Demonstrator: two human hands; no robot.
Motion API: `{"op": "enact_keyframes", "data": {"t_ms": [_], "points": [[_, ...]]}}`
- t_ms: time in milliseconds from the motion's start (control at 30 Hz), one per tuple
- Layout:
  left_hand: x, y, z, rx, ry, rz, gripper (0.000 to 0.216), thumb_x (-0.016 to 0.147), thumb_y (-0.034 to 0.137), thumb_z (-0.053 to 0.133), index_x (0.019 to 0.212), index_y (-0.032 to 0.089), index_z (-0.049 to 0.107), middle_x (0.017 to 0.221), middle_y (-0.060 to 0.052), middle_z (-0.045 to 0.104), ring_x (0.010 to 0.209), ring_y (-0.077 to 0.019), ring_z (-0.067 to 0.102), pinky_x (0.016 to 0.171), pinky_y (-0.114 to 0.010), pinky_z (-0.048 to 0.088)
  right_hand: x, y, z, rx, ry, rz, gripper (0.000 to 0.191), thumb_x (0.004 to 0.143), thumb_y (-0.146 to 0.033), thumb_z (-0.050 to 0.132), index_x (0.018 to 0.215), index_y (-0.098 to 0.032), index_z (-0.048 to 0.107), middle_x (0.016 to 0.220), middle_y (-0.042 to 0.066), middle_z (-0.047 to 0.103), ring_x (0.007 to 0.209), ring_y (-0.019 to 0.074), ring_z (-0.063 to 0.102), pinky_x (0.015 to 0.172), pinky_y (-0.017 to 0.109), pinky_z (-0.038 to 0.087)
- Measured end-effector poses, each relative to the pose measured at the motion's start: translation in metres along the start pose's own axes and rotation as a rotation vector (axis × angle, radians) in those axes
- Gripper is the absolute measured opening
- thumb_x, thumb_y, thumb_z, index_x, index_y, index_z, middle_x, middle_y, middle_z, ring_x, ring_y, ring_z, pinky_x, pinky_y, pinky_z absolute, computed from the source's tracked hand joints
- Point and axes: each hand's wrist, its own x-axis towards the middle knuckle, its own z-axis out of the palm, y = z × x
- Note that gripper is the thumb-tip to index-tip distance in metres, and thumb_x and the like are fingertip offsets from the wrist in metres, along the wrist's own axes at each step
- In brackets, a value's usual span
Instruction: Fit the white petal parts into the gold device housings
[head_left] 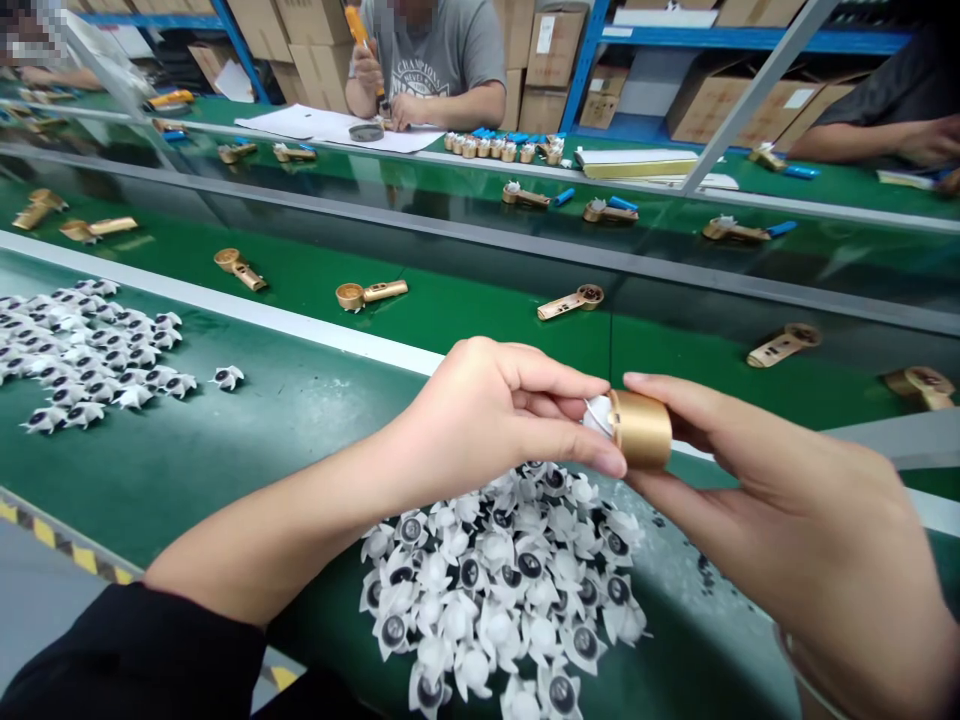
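Note:
My left hand is closed, its fingers pinching a small white plastic piece against the open end of a gold metal cap. My right hand grips that gold cap from the right, thumb and fingers round it. Both hands hover above a heap of several white star-shaped pieces with dark round centres lying on the green bench.
Another spread of the same white pieces lies at the left. Gold handle-shaped parts ride on the green conveyor beyond. A seated person works across the line with small gold parts; another person's arm is at the far right. Cardboard boxes fill blue shelves.

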Motion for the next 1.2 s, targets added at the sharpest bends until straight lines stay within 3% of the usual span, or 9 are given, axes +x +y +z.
{"op": "enact_keyframes", "data": {"t_ms": [167, 233, 333, 433, 500, 600, 800, 1067, 1200], "points": [[-0.009, 0.011, -0.031, 0.235, 0.014, 0.006, 0.089, 0.065, 0.030, 0.093, 0.145, 0.026, 0.054, 0.097, -0.004, 0.074, 0.081, -0.0180, 0.075, 0.074, -0.029, 0.063, 0.010, 0.032, 0.015, 0.245, -0.135, 0.236, 0.049, 0.083, -0.045, 0.075, 0.126, -0.025, 0.064, 0.105, 0.004, 0.078, 0.080, 0.0229, 0.076, 0.070, 0.032, 0.061], [-0.025, 0.015, -0.058, 0.568, -0.032, 0.005, 0.065, 0.076, 0.034, 0.085, 0.137, 0.026, 0.063, 0.104, -0.006, 0.074, 0.083, -0.0161, 0.072, 0.074, -0.025, 0.061, 0.019, 0.065, 0.029, -0.032, -0.209, 0.377, 0.048, 0.081, -0.043, 0.074, 0.122, -0.020, 0.067, 0.091, 0.008, 0.077, 0.072, 0.0261, 0.073, 0.062, 0.035, 0.057], [-0.058, 0.006, -0.095, 0.911, -0.287, -0.169, 0.039, 0.084, 0.033, 0.075, 0.123, 0.030, 0.073, 0.118, -0.008, 0.072, 0.089, -0.0178, 0.070, 0.065, -0.020, 0.056, 0.029, 0.115, 0.048, -0.406, -0.371, 0.456, 0.036, 0.080, -0.037, 0.069, 0.106, -0.013, 0.072, 0.075, 0.013, 0.072, 0.066, 0.0292, 0.068, 0.055, 0.036, 0.047], [-0.085, -0.023, -0.117, 1.003, -0.282, -0.342, 0.037, 0.088, 0.035, 0.067, 0.125, 0.036, 0.073, 0.132, -0.009, 0.066, 0.097, -0.0217, 0.070, 0.063, -0.020, 0.055, 0.021, 0.141, 0.049, -0.455, -0.398, 0.440, 0.043, 0.082, -0.037, 0.068, 0.114, -0.009, 0.069, 0.095, 0.019, 0.072, 0.084, 0.0329, 0.068, 0.066, 0.038, 0.049], [-0.095, -0.043, -0.122, 1.047, -0.282, -0.353, 0.034, 0.090, 0.039, 0.066, 0.122, 0.035, 0.074, 0.130, -0.010, 0.065, 0.102, -0.0242, 0.068, 0.070, -0.023, 0.056, 0.001, 0.137, 0.038, -0.463, -0.343, 0.391, 0.048, 0.088, -0.039, 0.064, 0.124, -0.007, 0.063, 0.110, 0.022, 0.070, 0.096, 0.0348, 0.067, 0.075, 0.040, 0.051], [-0.100, -0.061, -0.119, 1.085, -0.223, -0.316, 0.036, 0.091, 0.044, 0.063, 0.124, 0.032, 0.073, 0.118, -0.010, 0.066, 0.096, -0.0238, 0.066, 0.075, -0.026, 0.054, -0.047, 0.113, 0.016, -0.355, -0.316, 0.264, 0.029, 0.096, -0.031, 0.053, 0.113, -0.012, 0.067, 0.106, 0.016, 0.071, 0.091, 0.0286, 0.068, 0.078, 0.039, 0.053], [-0.095, -0.060, -0.113, 1.153, -0.160, -0.375, 0.052, 0.092, 0.047, 0.060, 0.142, 0.036, 0.059, 0.128, -0.010, 0.060, 0.082, -0.0210, 0.063, 0.065, -0.026, 0.049, -0.135, 0.077, 0.005, -0.212, -0.326, 0.175, 0.019, 0.100, -0.021, 0.051, 0.102, -0.014, 0.069, 0.100, 0.011, 0.072, 0.091, 0.0239, 0.067, 0.083, 0.039, 0.055], [-0.088, -0.071, -0.118, 1.266, -0.076, -0.271, 0.045, 0.090, 0.053, 0.062, 0.126, 0.029, 0.070, 0.111, -0.010, 0.065, 0.075, -0.0210, 0.063, 0.075, -0.033, 0.052, -0.134, 0.071, 0.012, -0.390, -0.347, -0.045, 0.017, 0.096, -0.011, 0.055, 0.101, -0.013, 0.071, 0.101, 0.012, 0.072, 0.087, 0.0248, 0.064, 0.076, 0.040, 0.048], [-0.083, -0.061, -0.096, 1.165, 0.113, -0.156, 0.032, 0.087, 0.047, 0.070, 0.113, 0.028, 0.075, 0.107, -0.007, 0.068, 0.078, -0.0194, 0.062, 0.073, -0.031, 0.052, -0.127, 0.074, 0.013, -0.505, -0.412, -0.114, 0.013, 0.093, -0.009, 0.055, 0.092, -0.012, 0.067, 0.091, 0.011, 0.069, 0.079, 0.0244, 0.061, 0.070, 0.038, 0.044]]}}
